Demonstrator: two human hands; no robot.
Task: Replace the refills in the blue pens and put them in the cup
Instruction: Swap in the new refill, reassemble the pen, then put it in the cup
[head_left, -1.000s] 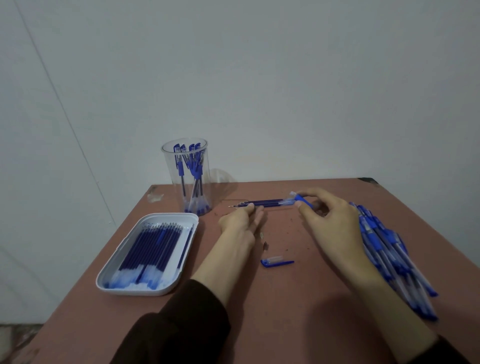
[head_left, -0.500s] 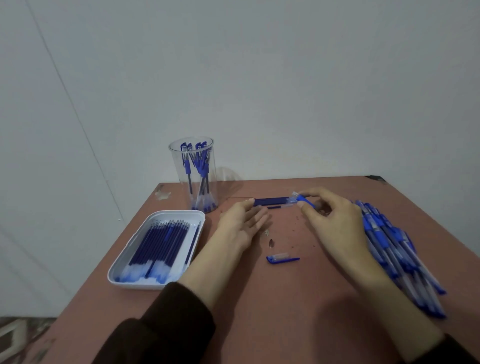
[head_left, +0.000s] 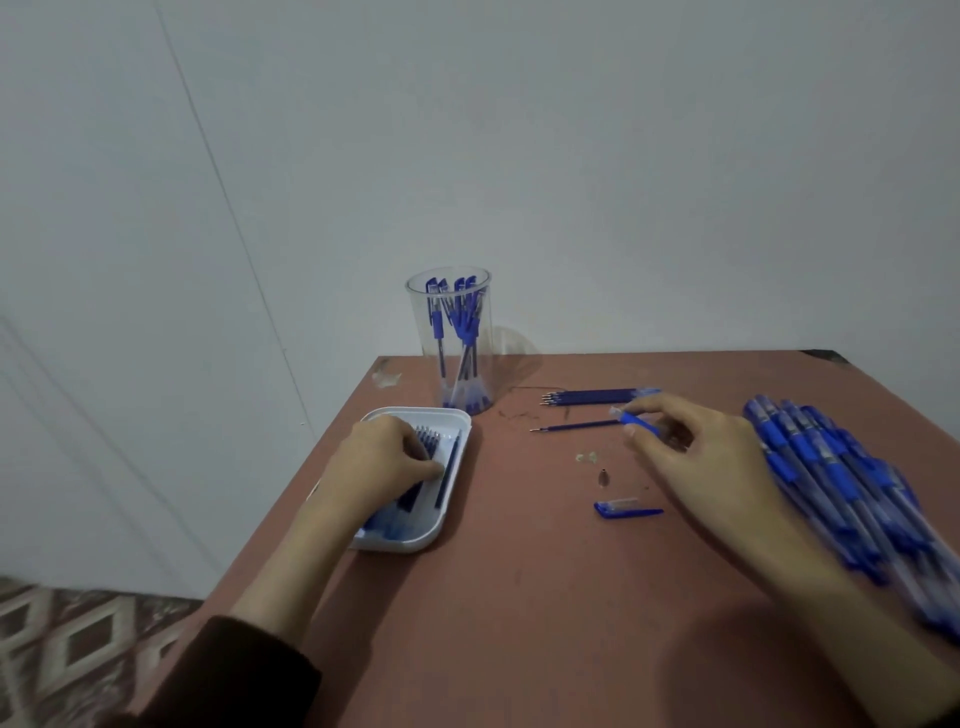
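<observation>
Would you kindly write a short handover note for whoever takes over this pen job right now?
Left hand: in the white plastic tray, resting on the blue refills; grip on one unclear.
Right hand: pinches a blue pen barrel.
On the brown table: a thin blue refill beside it, a bundle of blue refills beyond, a blue cap, a pile of blue pens at right.
Done: several pens stand in the clear plastic cup.
Left: refill and cap the held barrel, cup it, then work through the pile.
</observation>
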